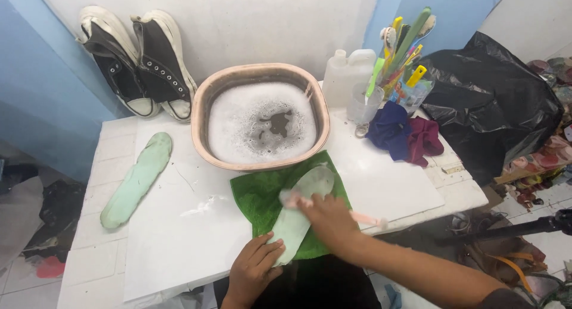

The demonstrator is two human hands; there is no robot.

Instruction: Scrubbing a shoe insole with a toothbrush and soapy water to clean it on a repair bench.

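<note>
Black canvas sneakers (140, 61) with white soles lean against the wall at the upper left of the frame. Below them, at left, a pale green insole (137, 179) lies flat on the white tiled table (83, 267), well apart from the hands. At upper centre stands a tan basin (202, 115) filled with soapy foam. Just below it a green cloth (253, 196) is spread on the table, and a second insole (301, 210) lies across that cloth at lower centre. The left hand (253, 270) presses its fingers on the near end of this insole, pinning it down. The right hand (328, 219) is closed around a pink brush (357, 216), whose head rests on the insole. At upper right are a white plastic jug (345, 76), a cup of brushes (396, 58), blue and maroon rags (405, 136), and a black plastic bag (494, 100).
</note>
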